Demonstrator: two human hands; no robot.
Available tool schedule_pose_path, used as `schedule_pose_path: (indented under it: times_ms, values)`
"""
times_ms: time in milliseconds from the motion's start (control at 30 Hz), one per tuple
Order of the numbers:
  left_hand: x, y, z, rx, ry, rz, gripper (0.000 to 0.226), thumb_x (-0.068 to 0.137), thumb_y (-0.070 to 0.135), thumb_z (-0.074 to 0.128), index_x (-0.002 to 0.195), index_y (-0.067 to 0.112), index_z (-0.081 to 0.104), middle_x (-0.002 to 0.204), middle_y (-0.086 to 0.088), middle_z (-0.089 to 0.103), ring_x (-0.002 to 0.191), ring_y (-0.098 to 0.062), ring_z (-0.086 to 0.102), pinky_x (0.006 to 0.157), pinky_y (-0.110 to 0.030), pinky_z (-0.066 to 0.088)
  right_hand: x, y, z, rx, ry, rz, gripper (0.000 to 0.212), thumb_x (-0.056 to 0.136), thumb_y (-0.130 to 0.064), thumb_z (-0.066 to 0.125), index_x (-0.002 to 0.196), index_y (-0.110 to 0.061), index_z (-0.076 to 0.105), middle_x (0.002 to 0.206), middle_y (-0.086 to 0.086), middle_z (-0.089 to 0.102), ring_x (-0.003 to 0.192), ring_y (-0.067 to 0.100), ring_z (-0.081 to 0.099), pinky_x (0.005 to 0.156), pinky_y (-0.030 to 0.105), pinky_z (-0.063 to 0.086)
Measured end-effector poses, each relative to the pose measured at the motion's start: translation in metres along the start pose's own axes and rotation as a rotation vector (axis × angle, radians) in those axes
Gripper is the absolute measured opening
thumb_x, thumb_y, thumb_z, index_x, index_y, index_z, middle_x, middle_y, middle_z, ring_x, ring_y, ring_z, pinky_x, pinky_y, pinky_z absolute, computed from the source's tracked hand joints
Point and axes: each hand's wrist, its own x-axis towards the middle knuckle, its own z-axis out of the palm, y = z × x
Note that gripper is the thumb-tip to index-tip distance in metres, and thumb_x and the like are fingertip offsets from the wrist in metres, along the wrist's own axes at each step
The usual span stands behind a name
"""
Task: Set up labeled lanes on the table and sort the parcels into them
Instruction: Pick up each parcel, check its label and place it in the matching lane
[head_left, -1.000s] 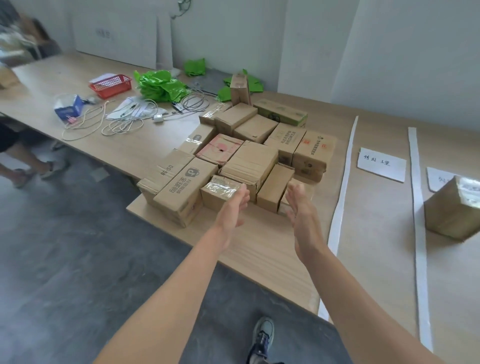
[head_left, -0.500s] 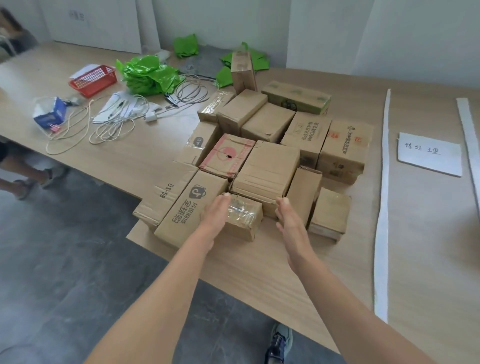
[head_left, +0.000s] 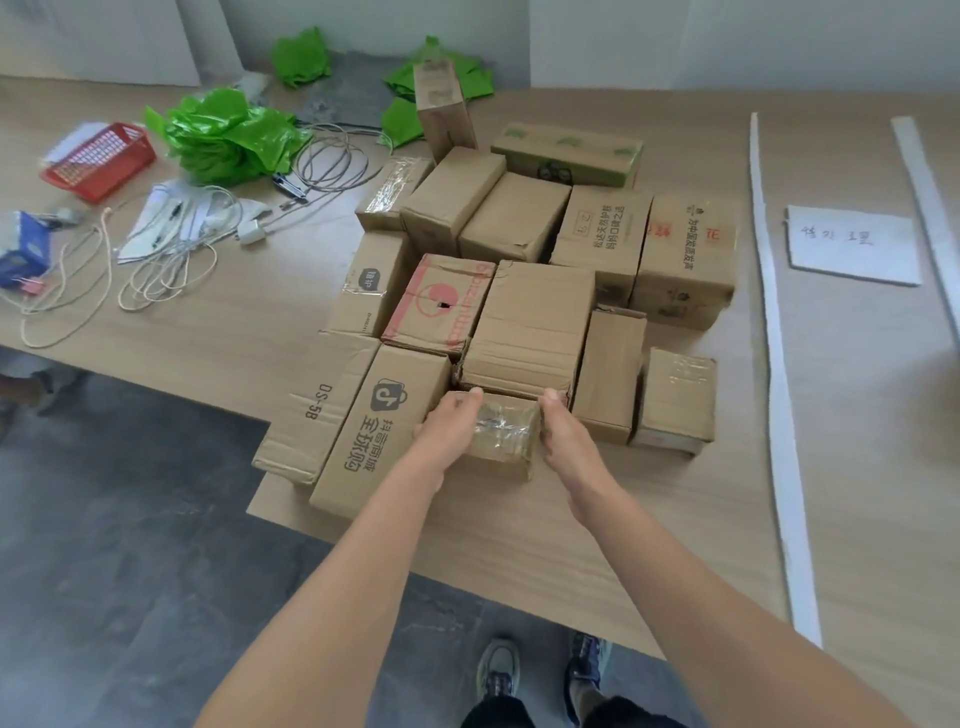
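1. A small taped parcel (head_left: 506, 434) is seen at the lower centre of the frame, at the near edge of a cluster of cardboard parcels (head_left: 530, 322) on the table (head_left: 519, 540).
2. The parcel's left top corner is covered by the left hand (head_left: 449, 434), with fingers curled over the top, so that side is gripped.
3. Its right side is clasped by the right hand (head_left: 569, 447). The thumb is laid at the top edge and the fingers are hidden behind the box.
4. Whether the parcel is lifted off the table cannot be told.
5. At the right of the frame, two white strips (head_left: 774, 332) are laid along the table, and a handwritten paper label (head_left: 852, 244) is placed between them.
6. At the upper left, a red basket (head_left: 98, 161), green plastic bags (head_left: 228, 132) and loose cables (head_left: 171, 249) are spread out.
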Motion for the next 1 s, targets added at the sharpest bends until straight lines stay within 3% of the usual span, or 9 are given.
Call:
schedule_pose_path:
  times_ms: [100,167,233,367,433,500,600,800,1000]
  values:
    - [-0.001,-0.006,-0.002,-0.028,-0.078,-0.038,0.077,0.103,0.068,0.036,0.167,0.028,0.023,0.172,0.001,0.028,0.157,-0.028,0.028,0.127,-0.053,0.024,-0.010,-0.002,0.007,0.021,0.019,0.041,0.114,0.070,-0.104,0.037,0.158,-0.033,0.047,0.159,-0.017,0.048,0.149,0.010,0.042,0.128,0.045,0.028]
    - [-0.005,-0.011,-0.007,-0.078,-0.108,-0.050,0.083,0.100,0.073,0.036,0.169,0.029,0.018,0.174,0.004,0.025,0.159,-0.026,0.026,0.128,-0.053,0.022,-0.025,-0.008,0.012,0.062,0.035,0.057,0.093,0.087,-0.094,0.033,0.157,-0.034,0.047,0.148,-0.018,0.050,0.140,0.008,0.044,0.127,0.041,0.027]
    - [-0.014,-0.013,-0.014,-0.139,-0.127,-0.059,0.083,0.101,0.075,0.037,0.167,0.026,0.026,0.171,0.005,0.031,0.157,-0.024,0.031,0.128,-0.052,0.024,-0.035,-0.007,0.014,0.097,0.091,0.039,0.070,0.099,-0.080,0.031,0.151,-0.038,0.048,0.143,-0.014,0.055,0.133,0.011,0.049,0.124,0.038,0.030]
    - [-0.042,-0.017,-0.023,-0.230,-0.179,-0.018,0.063,0.108,0.062,0.040,0.157,0.022,0.045,0.159,-0.006,0.049,0.146,-0.028,0.046,0.123,-0.047,0.035,-0.060,-0.002,0.011,0.172,0.202,-0.012,0.062,0.106,-0.068,0.031,0.145,-0.027,0.057,0.145,-0.006,0.060,0.137,0.017,0.053,0.122,0.042,0.037]
    - [-0.052,-0.020,-0.025,-0.234,-0.217,0.038,0.045,0.108,0.064,0.038,0.127,0.030,0.062,0.138,-0.003,0.064,0.122,-0.022,0.058,0.112,-0.042,0.041,-0.074,0.000,0.009,0.180,0.239,-0.048,0.052,0.109,-0.063,0.030,0.123,-0.029,0.067,0.131,-0.005,0.068,0.127,0.017,0.061,0.105,0.036,0.048]
    - [-0.058,-0.024,-0.026,-0.251,-0.251,0.075,0.045,0.107,0.066,0.035,0.108,0.035,0.067,0.122,0.002,0.071,0.113,-0.017,0.061,0.107,-0.041,0.042,-0.086,0.001,0.008,0.187,0.283,-0.091,0.054,0.110,-0.061,0.030,0.124,-0.027,0.069,0.122,-0.004,0.072,0.122,0.016,0.064,0.091,0.030,0.050]
    - [-0.061,-0.027,-0.023,-0.261,-0.296,0.125,0.056,0.106,0.069,0.031,0.114,0.036,0.076,0.115,0.007,0.077,0.116,-0.019,0.064,0.103,-0.042,0.043,-0.100,0.005,0.005,0.188,0.346,-0.144,0.058,0.110,-0.061,0.028,0.131,-0.025,0.068,0.106,-0.010,0.077,0.113,0.013,0.068,0.086,0.028,0.050]
    - [-0.066,-0.023,-0.013,-0.299,-0.358,0.197,0.061,0.104,0.071,0.032,0.120,0.035,0.079,0.119,0.008,0.077,0.120,-0.017,0.063,0.112,-0.043,0.041,-0.123,0.004,-0.009,0.154,0.395,-0.255,0.054,0.114,-0.051,0.027,0.099,-0.039,0.077,0.088,-0.012,0.080,0.086,-0.002,0.074,0.087,0.025,0.049]
    - [-0.075,-0.007,-0.002,-0.411,-0.378,0.246,0.051,0.107,0.062,0.040,0.109,0.030,0.080,0.100,0.014,0.079,0.106,-0.015,0.065,0.093,-0.039,0.043,-0.131,0.000,-0.025,0.293,0.503,-0.341,0.056,0.111,-0.057,0.029,0.125,-0.027,0.074,0.096,-0.014,0.080,0.101,0.010,0.072,0.095,0.031,0.050]
